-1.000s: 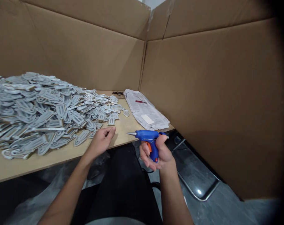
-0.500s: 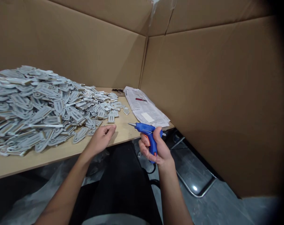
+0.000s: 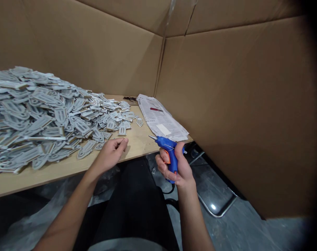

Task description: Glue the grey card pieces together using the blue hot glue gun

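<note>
My right hand (image 3: 178, 167) is wrapped round the handle of a blue hot glue gun (image 3: 166, 143), fingers near its orange trigger. The metal nozzle points up and to the left, over the table's front edge. My left hand (image 3: 111, 153) rests close to the same edge, fingers curled and thumb pressed against them; whatever may be between them is hidden. Beyond and to the left of it rises a large pile of grey-white flat pointed plastic pieces (image 3: 43, 115), some with brownish strips. A few pieces, such as one small clip-like piece (image 3: 139, 122), lie loose at its right side.
Newspaper sheets (image 3: 150, 122) at the table's right end carry a dark red pen-like item (image 3: 156, 109) and a white card (image 3: 163, 129). Cardboard walls (image 3: 226, 104) enclose the back and right. Under the wooden table (image 3: 137, 144), a metal chair frame (image 3: 218, 215) stands on the floor.
The glue gun has shifted slightly right, its nozzle tilting up a little more. My left hand keeps its curled shape, and the whole view has turned slightly.
</note>
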The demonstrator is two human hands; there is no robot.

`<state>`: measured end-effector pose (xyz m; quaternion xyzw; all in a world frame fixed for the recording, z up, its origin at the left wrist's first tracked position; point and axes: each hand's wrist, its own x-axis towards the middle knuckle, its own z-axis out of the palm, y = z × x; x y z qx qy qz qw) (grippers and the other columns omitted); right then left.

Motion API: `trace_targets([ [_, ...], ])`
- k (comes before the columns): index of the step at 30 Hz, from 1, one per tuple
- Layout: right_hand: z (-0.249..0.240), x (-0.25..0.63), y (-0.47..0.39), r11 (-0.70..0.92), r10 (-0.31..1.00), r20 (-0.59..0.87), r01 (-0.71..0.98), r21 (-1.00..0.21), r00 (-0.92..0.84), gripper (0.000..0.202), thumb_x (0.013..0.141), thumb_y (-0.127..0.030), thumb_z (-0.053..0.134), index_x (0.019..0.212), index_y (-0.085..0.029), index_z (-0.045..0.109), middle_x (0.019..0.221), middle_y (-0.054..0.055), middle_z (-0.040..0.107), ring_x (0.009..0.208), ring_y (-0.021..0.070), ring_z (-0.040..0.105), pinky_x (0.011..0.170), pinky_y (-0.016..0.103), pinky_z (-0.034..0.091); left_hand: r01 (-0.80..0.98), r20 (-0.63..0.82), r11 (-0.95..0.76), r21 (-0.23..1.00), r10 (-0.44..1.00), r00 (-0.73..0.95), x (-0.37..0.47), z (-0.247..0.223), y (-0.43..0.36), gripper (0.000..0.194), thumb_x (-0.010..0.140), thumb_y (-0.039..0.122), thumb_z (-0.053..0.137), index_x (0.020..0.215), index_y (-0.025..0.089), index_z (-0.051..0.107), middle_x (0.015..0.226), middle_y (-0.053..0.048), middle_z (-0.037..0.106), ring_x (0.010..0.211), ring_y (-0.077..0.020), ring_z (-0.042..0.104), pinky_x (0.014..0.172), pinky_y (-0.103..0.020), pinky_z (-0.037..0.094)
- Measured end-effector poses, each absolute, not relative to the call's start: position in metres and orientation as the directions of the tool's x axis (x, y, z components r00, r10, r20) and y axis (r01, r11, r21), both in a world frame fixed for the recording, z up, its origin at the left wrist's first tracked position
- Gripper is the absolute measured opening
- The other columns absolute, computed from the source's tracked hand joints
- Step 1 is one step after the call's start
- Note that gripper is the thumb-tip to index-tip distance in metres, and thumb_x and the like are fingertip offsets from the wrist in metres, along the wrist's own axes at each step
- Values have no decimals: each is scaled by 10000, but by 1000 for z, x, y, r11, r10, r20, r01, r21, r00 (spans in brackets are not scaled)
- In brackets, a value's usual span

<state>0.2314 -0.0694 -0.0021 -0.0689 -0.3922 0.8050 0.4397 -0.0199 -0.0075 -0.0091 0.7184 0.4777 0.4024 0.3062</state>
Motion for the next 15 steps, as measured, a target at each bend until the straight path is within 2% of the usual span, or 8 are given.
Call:
trace_targets([
  [4,-5,229,-72,-307,747,243,-646,-699,-618,677,914,-822,569,794,-156,547,788,25,627,352,35,436,249,102,286,447,289,-361,819,931,222,-20,-9,-8,453,1013,482,459,659,202,494,576,48,401,552,-125,399,559,-273,295],
  [15,-3,231,-71,-310,779,199,-641,-703,-595,661,944,-787,578,810,-140,570,769,24,613,378,44,482,278,98,321,430,292,-365,826,929,227,-21,-11,-6,464,1013,504,461,656,207,461,601,40,407,576,-133,410,563,-269,301],
])
